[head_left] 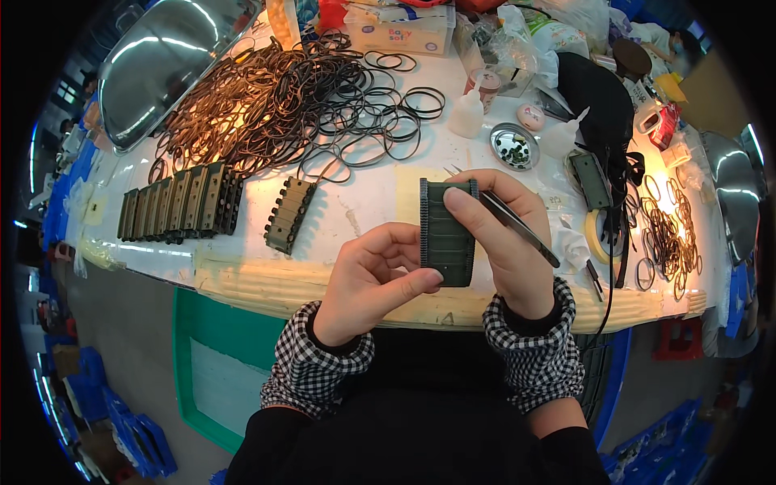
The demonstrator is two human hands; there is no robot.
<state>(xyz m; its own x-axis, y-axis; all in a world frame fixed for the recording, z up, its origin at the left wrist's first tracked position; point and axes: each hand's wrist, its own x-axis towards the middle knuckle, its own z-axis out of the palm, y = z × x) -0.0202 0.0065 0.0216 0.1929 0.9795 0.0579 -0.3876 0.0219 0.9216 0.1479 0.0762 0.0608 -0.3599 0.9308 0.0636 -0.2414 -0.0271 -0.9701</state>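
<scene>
Upright in front of me is a dark green plastic toy tank chassis (449, 242), with toothed black bands along its long sides. My left hand (373, 279) is closed on its lower left, the thumb at the bottom edge and the fingers partly hidden behind. My right hand (505, 234) grips the upper right, its thumb pressed on the face. Dark tweezers (519, 229) are tucked in that same hand, their tips poking out beyond the top. A similar chassis (289, 214) with small wheels lies to the left, and several more chassis (179, 204) stand in a row farther left.
A big heap of black rubber loops (267, 105) covers the back left; a smaller heap (669, 234) lies right. A round metal dish (514, 147) holds small dark parts. Another green piece (590, 181) and a tape roll (602, 234) sit right. Below is a green tray (184, 364).
</scene>
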